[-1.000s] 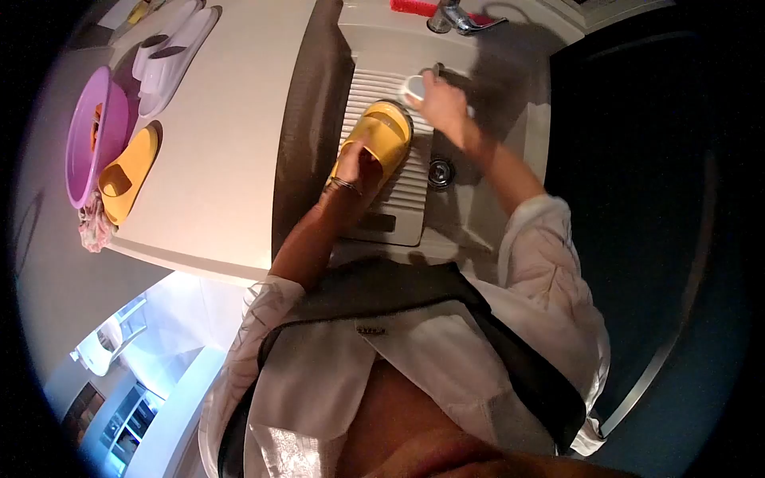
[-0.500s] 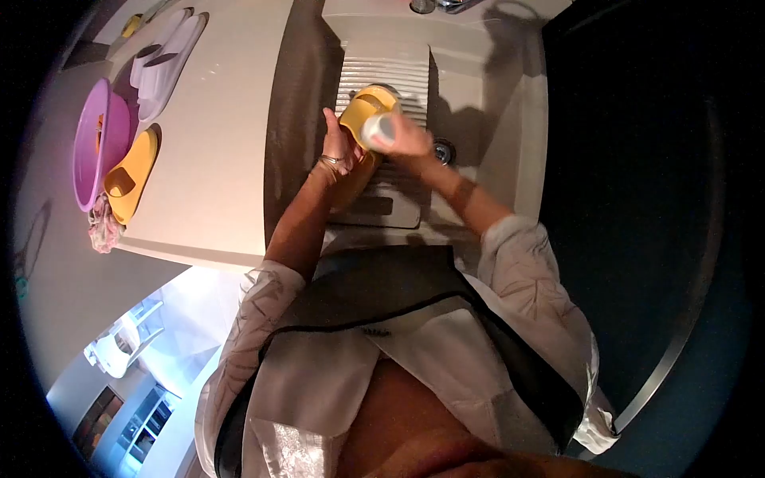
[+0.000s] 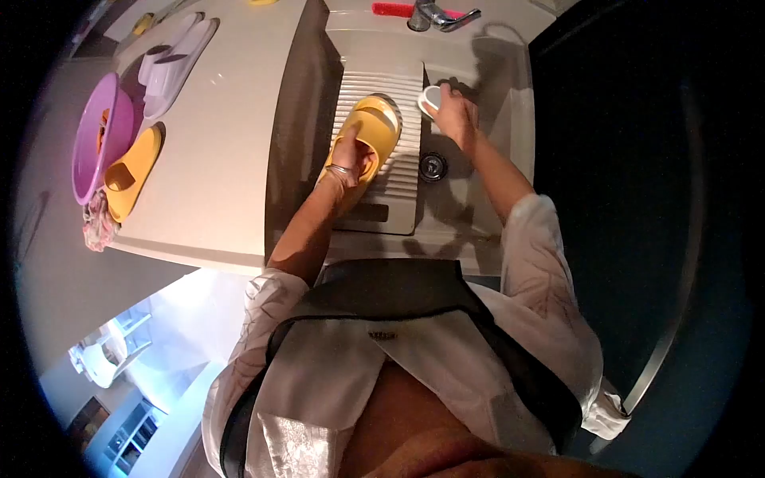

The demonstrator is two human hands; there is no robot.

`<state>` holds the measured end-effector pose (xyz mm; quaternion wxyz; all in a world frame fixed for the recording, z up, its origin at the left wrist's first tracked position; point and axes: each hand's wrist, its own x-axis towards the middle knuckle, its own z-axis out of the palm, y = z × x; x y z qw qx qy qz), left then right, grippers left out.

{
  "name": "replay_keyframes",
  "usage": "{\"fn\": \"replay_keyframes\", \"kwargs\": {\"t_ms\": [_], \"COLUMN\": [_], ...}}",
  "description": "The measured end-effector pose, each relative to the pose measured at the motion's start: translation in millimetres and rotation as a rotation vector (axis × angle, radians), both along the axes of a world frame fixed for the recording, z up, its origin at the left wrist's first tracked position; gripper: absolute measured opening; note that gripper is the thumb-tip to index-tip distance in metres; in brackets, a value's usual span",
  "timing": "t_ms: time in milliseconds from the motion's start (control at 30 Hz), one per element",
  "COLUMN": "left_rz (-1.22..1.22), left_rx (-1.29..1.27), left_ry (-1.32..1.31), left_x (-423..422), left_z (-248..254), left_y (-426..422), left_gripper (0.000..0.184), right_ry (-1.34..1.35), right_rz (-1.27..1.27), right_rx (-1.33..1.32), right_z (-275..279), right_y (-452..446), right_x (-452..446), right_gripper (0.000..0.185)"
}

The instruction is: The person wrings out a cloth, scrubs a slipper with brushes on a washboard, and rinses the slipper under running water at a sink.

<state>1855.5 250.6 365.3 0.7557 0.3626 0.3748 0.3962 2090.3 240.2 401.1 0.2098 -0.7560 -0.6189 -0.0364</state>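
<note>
My left hand [image 3: 351, 157] grips a yellow slipper [image 3: 379, 126], its fingers reaching inside under the strap and its thumb on top. The slipper lies slantwise over a ribbed washboard [image 3: 404, 190] in the sink [image 3: 519, 119]. To the right of the washboard, my right hand [image 3: 456, 118] is closed around a white oval scrubber [image 3: 431, 100] with a grey middle. Whether it has bristles cannot be made out. The scrubber is apart from the slipper.
A metal drain [image 3: 433, 166] is in the sink floor, and a tap [image 3: 430, 14] stands at the back beside a red strip [image 3: 390, 9]. On the left counter are a purple basin [image 3: 121, 119], another yellow slipper [image 3: 144, 163], white slippers [image 3: 170, 80] and a pinkish cloth [image 3: 98, 223].
My right hand has moved right and back with the scrubber, away from the slipper. My left hand has shifted from the slipper's side into its strap opening, and the slipper lies flatter.
</note>
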Motion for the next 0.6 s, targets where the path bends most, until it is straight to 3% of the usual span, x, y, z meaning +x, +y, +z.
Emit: {"fn": "replay_keyframes", "kwargs": {"t_ms": [33, 67, 100, 133, 167, 200, 233, 300, 367, 433, 500, 567, 600], "left_rz": [0.059, -0.074, -0.094, -0.031, 0.15, 0.356, -0.042, -0.083, -0.119, -0.071, 0.238, -0.118, -0.099], "left_rx": [-0.063, 0.449, 0.791, 1.128, 1.289, 1.497, 1.019, 0.831, 0.867, 1.142, 1.086, 0.978, 1.051], "left_ry": [-0.01, 0.442, 0.655, 0.879, 0.856, 0.77, 0.92, 0.875, 0.936, 0.785, 0.16, 1.061, 1.008], "left_x": [8, 10, 17, 25, 42, 57, 55, 54, 63, 72, 105, 87, 86], "left_z": [-11, -26, -29, -32, -27, -60, -36, 9, -7, -37, -86, -26, -32], "left_y": [0, 2, -6, -15, -34, -33, -37, -44, -30, -25, -8, -38, -35], "left_gripper": [0.042, 0.038, 0.036, 0.035, 0.036, 0.037, 0.036, 0.034, 0.034, 0.036, 0.033, 0.03, 0.031], "right_ry": [-0.012, 0.157, 0.328, 0.305, 0.255, 0.218, 0.182, -0.019, -0.061, -0.109, -0.251, -0.249, -0.28], "right_rz": [0.004, 0.121, 0.237, 0.259, 0.412, 0.34, 0.268, 0.206, 0.257, 0.387, 0.447, 0.307, 0.261], "right_rx": [-0.002, 0.095, 0.189, 0.193, 0.16, 0.199, 0.237, 0.293, 0.276, 0.136, 0.007, 0.193, 0.125], "right_z": [14, 36, 54, 65, 67, 55, 43, 41, 57, 65, 64, 53, 61], "right_y": [-6, -17, -29, -43, -51, -45, -34, -10, -15, -48, -45, -17, -6], "right_x": [-12, -32, -52, -70, -76, -69, -57, -27, -35, -77, -80, -22, 5], "right_gripper": [0.052, 0.051, 0.051, 0.049, 0.05, 0.046, 0.043, 0.041, 0.044, 0.052, 0.053, 0.048, 0.047]}}
